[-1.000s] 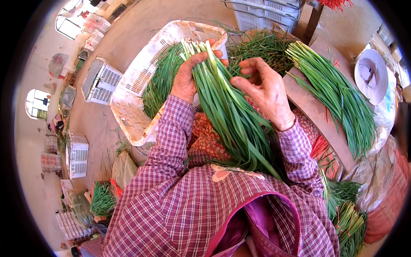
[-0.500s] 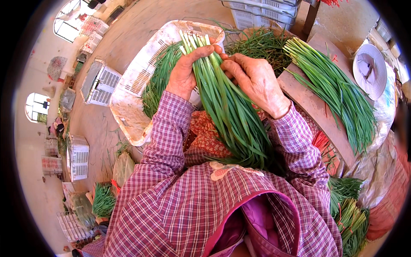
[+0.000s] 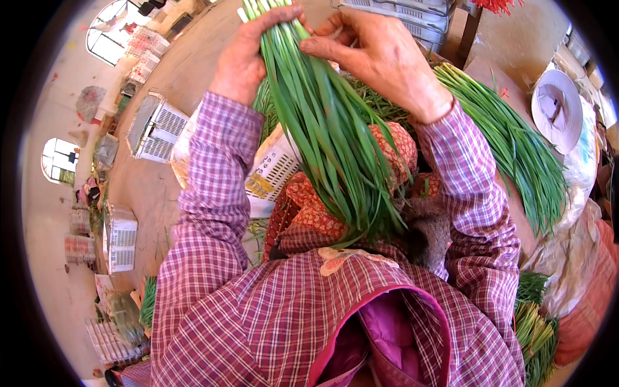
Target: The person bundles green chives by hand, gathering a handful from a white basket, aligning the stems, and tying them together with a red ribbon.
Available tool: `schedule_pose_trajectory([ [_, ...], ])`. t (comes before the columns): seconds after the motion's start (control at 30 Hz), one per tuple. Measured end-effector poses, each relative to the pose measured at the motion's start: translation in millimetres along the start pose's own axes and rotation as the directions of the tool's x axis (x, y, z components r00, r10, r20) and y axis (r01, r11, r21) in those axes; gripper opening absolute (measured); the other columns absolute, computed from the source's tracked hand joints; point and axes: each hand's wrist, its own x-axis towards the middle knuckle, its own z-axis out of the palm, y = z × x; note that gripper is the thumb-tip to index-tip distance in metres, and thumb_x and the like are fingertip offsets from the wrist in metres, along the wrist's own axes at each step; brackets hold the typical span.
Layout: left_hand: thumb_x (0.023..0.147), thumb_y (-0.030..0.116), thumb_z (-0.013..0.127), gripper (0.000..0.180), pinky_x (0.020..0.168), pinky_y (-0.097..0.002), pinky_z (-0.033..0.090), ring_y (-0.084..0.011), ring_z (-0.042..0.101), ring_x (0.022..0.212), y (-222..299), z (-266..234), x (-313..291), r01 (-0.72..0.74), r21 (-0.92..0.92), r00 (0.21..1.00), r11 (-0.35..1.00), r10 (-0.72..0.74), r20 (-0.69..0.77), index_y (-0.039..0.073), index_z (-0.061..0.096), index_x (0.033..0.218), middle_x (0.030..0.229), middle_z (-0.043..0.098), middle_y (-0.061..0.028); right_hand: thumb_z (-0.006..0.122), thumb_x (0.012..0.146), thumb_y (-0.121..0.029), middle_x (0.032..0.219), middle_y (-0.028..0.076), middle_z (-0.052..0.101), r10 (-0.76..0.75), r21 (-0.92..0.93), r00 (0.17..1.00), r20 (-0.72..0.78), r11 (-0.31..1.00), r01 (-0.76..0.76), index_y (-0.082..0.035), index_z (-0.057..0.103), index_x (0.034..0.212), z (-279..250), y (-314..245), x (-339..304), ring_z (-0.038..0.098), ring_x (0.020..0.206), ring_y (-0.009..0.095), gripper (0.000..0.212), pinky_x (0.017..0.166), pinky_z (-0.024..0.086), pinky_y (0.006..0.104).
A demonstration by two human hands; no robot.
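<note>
A bunch of garlic chives (image 3: pixel 322 122) hangs in front of me, white stem ends up at the top edge and green leaves trailing down toward my lap. My left hand (image 3: pixel 248 55) is closed round it just below the stem ends. At the bunch's right side, my right hand (image 3: pixel 380 55) has its thumb and fingers bent in a pinch, the thumb touching the leaves. Whatever lies between those fingertips is too small to make out. Behind the bunch is a white plastic crate (image 3: pixel 274 169) with more chives in it, partly hidden by my left arm.
To my right, a large pile of chives (image 3: pixel 509 142) lies on a board. Beyond it sits a pale hat (image 3: pixel 556 109) by plastic sacks. Tied bunches (image 3: pixel 534 332) rest at lower right. White crates (image 3: pixel 120 238) stand on the floor at left, others (image 3: pixel 419 26) at the back.
Both hands have risen away from me with the chives, toward the top of the view. My right fingers have moved off the stem ends and opened slightly.
</note>
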Motion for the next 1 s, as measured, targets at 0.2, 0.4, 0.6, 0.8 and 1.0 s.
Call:
schedule_pose_trajectory([
  [0.2, 0.085, 0.004, 0.070, 0.015, 0.066, -0.0266, 0.059, -0.0173, 0.070, 0.073, 74, 42, 17, -0.204, 0.197, 0.979, 0.959, 0.202, 0.034, -0.003, 0.068, 0.097, 0.085, 0.071, -0.0101, 0.066, 0.084, -0.018, 0.071, 0.020, 0.067, -0.104, -0.175, 0.989, -0.104, 0.981, 0.085, 0.000, 0.068, 0.090, -19, -9, 59, 0.069, 0.070, 0.036, 0.019, 0.065, 0.055, 0.0426],
  [0.4, 0.081, 0.003, 0.075, 0.023, 0.066, -0.0292, 0.060, -0.0194, 0.071, 0.075, 96, 40, 12, -0.184, 0.480, 0.983, 0.858, 0.168, 0.076, -0.003, 0.064, 0.100, 0.086, 0.071, -0.0117, 0.062, 0.089, -0.020, 0.072, 0.020, 0.065, -0.419, -0.593, 0.892, -0.168, 0.766, 0.248, -0.005, 0.070, 0.087, -47, 4, 100, 0.065, 0.071, 0.039, 0.017, 0.064, 0.050, 0.0478],
  [0.6, 0.080, 0.000, 0.075, 0.028, 0.061, -0.0313, 0.059, -0.0209, 0.069, 0.068, 90, 0, 25, -0.207, 0.471, 0.969, 0.858, 0.244, -0.019, -0.003, 0.061, 0.104, 0.082, 0.069, -0.0107, 0.061, 0.092, -0.026, 0.077, 0.019, 0.066, -0.350, -0.620, 0.908, -0.231, 0.772, 0.140, -0.006, 0.072, 0.091, -53, 50, 97, 0.065, 0.075, 0.039, 0.023, 0.068, 0.052, 0.0472],
  [0.8, 0.081, 0.000, 0.075, 0.020, 0.057, -0.0291, 0.057, -0.0198, 0.068, 0.064, 112, -30, 47, -0.314, 0.454, 0.871, 0.834, 0.444, -0.212, -0.006, 0.066, 0.098, 0.079, 0.070, -0.0117, 0.061, 0.094, -0.045, 0.116, 0.020, 0.064, 0.075, -0.667, 0.993, 0.087, 0.745, 0.002, -0.010, 0.061, 0.127, 10, 103, 68, 0.066, 0.097, 0.033, 0.048, 0.083, 0.055, 0.0428],
  [1.0, 0.082, 0.002, 0.074, 0.033, 0.064, -0.0262, 0.054, -0.0165, 0.067, 0.073, 121, 10, 31, -0.380, 0.744, 0.693, 0.549, 0.702, -0.164, -0.005, 0.061, 0.111, 0.088, 0.070, -0.0092, 0.070, 0.087, -0.050, 0.136, 0.024, 0.053, -0.073, -0.138, 0.996, -0.056, 0.988, 0.065, -0.003, 0.042, 0.145, 55, 61, 76, 0.052, 0.128, 0.036, 0.080, 0.107, 0.043, 0.0428],
])
